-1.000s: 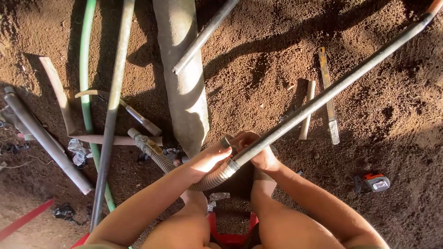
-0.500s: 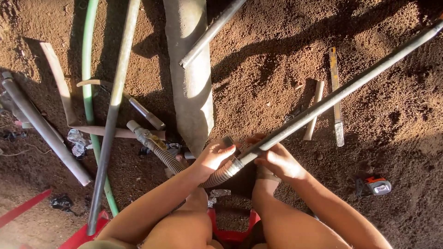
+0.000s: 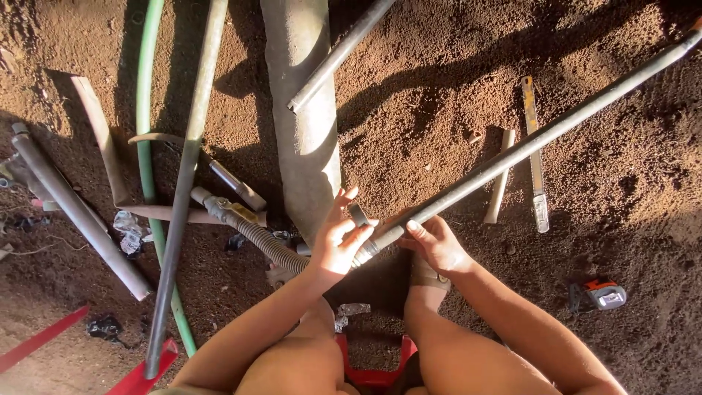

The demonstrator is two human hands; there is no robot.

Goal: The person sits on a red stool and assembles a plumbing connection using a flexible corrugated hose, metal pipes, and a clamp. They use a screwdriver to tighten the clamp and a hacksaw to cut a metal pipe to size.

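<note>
Gripping the near end of a long grey pipe, the right hand curls closed around it from below, while the pipe runs up and away to the frame's top right corner above bare soil. The left hand is partly open, its fingers spread upward and its thumb pinching a small dark fitting just beside the pipe's end, where a corrugated grey hose comes in from the left. Both hands meet low in the middle, just above the person's knees and a red seat at the bottom edge. Open ground lies mostly to the upper right, brown and loose; only a thin yellow strip and a short pale stick lie there, both passing under the raised pipe, and a small orange and grey tape measure sits well apart at lower right. The left side is crowded: a wide flat grey hose runs down the centre with a thinner dark pipe lying across its top, a green hose and a long dull pole run side by side, and a thick grey pipe slants near the left edge. A pale board lies between them. Red bars mark the lower left corner. I see no open containers.
</note>
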